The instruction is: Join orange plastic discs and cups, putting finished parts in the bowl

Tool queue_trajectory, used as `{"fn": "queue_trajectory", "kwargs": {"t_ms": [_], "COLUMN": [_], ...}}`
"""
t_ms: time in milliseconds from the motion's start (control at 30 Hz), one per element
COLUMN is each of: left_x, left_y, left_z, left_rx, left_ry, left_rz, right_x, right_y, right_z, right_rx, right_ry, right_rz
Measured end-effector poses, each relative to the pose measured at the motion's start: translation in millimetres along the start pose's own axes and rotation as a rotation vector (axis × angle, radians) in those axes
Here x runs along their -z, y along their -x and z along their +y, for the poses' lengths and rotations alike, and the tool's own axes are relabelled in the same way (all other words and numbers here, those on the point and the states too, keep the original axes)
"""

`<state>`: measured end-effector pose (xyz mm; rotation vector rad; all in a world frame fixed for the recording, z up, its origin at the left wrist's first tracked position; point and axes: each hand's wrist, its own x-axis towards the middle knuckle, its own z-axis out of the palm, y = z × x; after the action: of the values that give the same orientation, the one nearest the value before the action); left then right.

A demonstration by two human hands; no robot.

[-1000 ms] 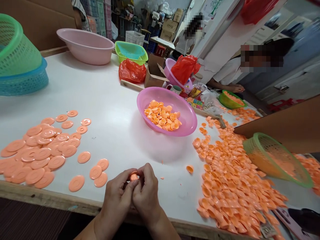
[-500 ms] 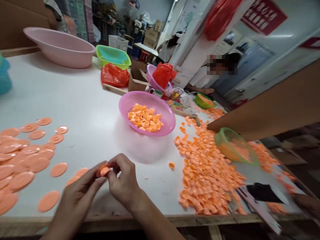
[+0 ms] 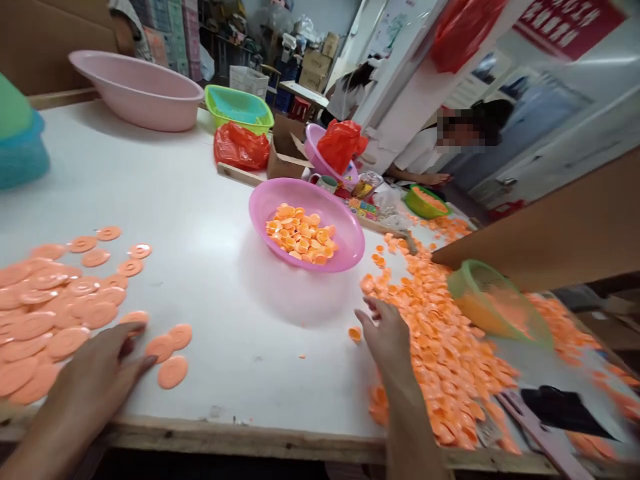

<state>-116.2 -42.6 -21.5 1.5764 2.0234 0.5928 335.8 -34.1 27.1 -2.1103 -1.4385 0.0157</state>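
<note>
My left hand (image 3: 97,373) is at the left front of the table, thumb and index finger apart. Its index finger overlaps a flat round orange disc (image 3: 135,317); whether it touches is unclear. Three more loose discs lie just right of the thumb, and a heap of orange discs (image 3: 60,303) spreads to the left. My right hand (image 3: 387,330) is open at the left edge of a large pile of small orange cup-shaped pieces (image 3: 445,373). A single orange cup piece (image 3: 355,334) lies beside its fingers. Ahead, a pink bowl (image 3: 350,247) holds several orange pieces.
A green basin (image 3: 467,293) with orange pieces leans by the cardboard divider (image 3: 545,233). A large pink tub (image 3: 145,93), green basket (image 3: 240,100) and red bag (image 3: 240,147) stand at the back. A pink-handled tool (image 3: 535,427) lies front right. A person (image 3: 420,157) sits beyond.
My hands have come apart, and the small orange piece between them is no longer there. The left went left to the discs, the right went right to the pile. The view shifted slightly.
</note>
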Motion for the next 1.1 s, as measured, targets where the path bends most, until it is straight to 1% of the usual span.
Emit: {"fn": "queue_trajectory", "kwargs": {"t_ms": [33,100,133,200,267,300,333,367,433,500,533,567,600,667,700,733,800,867,933,967,1067,1100], "left_x": [2,7,10,14,16,15,12,7,-5,-21,-28,-35,-41,-49,-51,-52,-51,-49,-48,-49,-56,-58], "left_y": [0,0,1,4,11,15,20,25,34,42,44,47,49,52,54,55,58,61,64,66,71,72], "left_z": [6,15,19,26,34,39,45,52,64,75,79,82,84,85,85,86,88,91,94,95,97,97], "left_rx": [-0.031,-0.104,-0.116,-0.064,-0.004,-0.009,-0.050,-0.123,-0.304,-0.442,-0.472,-0.470,-0.439,-0.315,-0.238,-0.162,-0.029,0.069,0.113,0.108,0.054,0.057], "left_ry": [-0.044,-0.092,-0.103,-0.093,0.006,0.080,0.163,0.242,0.351,0.405,0.424,0.445,0.476,0.551,0.597,0.652,0.787,0.920,0.988,0.993,0.939,0.928], "left_rz": [-0.031,-0.091,-0.106,-0.133,-0.185,-0.207,-0.226,-0.241,-0.264,-0.279,-0.270,-0.247,-0.212,-0.171,-0.186,-0.223,-0.339,-0.449,-0.495,-0.488,-0.412,-0.395], "right_x": [1,-3,-6,-15,-22,-24,-27,-31,-38,-46,-49,-52,-55,-58,-60,-61,-63,-65,-66,-67,-68,-68], "right_y": [13,33,39,49,59,64,71,78,92,105,111,116,120,127,130,132,135,136,136,137,140,141], "right_z": [13,29,31,20,-8,-27,-46,-66,-102,-126,-134,-139,-141,-143,-143,-143,-143,-143,-143,-143,-141,-141], "right_rx": [-0.052,-0.111,-0.122,-0.120,-0.108,-0.111,-0.119,-0.147,-0.219,-0.287,-0.315,-0.340,-0.359,-0.373,-0.366,-0.347,-0.278,-0.205,-0.149,-0.126,-0.022,0.026], "right_ry": [0.022,0.007,-0.025,-0.146,-0.334,-0.448,-0.563,-0.675,-0.875,-0.992,-1.023,-1.039,-1.048,-1.044,-1.024,-0.990,-0.894,-0.808,-0.756,-0.734,-0.627,-0.589], "right_rz": [-0.084,-0.196,-0.224,-0.252,-0.311,-0.358,-0.417,-0.485,-0.645,-0.779,-0.827,-0.858,-0.874,-0.855,-0.817,-0.763,-0.634,-0.525,-0.474,-0.462,-0.394,-0.356]}}
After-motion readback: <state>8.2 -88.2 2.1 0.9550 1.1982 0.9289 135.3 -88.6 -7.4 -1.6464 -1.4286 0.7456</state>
